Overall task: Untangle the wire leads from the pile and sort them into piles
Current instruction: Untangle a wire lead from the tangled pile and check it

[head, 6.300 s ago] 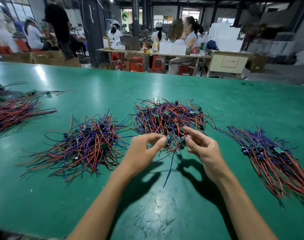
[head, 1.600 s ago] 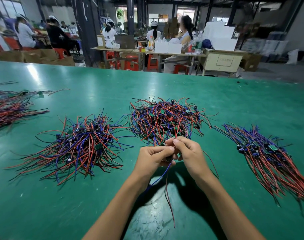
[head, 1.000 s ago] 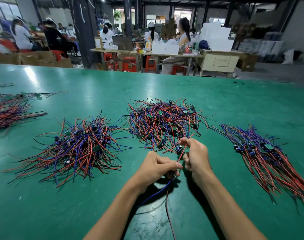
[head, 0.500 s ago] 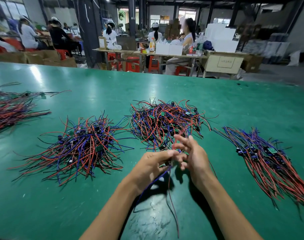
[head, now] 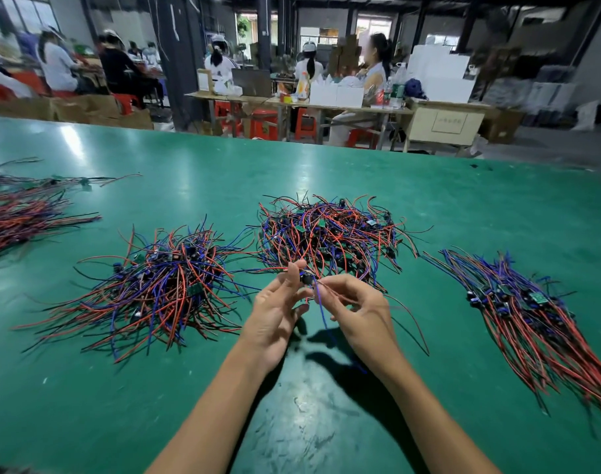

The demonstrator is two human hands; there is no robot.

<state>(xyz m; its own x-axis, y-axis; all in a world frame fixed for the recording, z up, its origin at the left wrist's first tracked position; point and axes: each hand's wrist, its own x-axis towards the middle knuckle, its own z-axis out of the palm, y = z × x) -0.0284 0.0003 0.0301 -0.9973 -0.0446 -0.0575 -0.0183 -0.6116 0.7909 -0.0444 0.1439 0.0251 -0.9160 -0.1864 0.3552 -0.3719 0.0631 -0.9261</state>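
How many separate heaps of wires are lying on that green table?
4: one at the far left edge, cut off by the frame; one left of centre; one at centre; one at right.

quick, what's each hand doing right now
Left hand: fingers mostly straight, fingertips pinching the small black part of a wire lead.
Right hand: pinching that lead's wires.

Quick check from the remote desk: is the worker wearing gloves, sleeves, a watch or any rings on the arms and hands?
Nothing worn that shows. The left hand and right hand are bare, with no gloves, rings or tape visible. Both forearms are uncovered from the wrists to the bottom edge of the head view: no sleeves, watch or wrist strap. Fingernails look short and unpainted.
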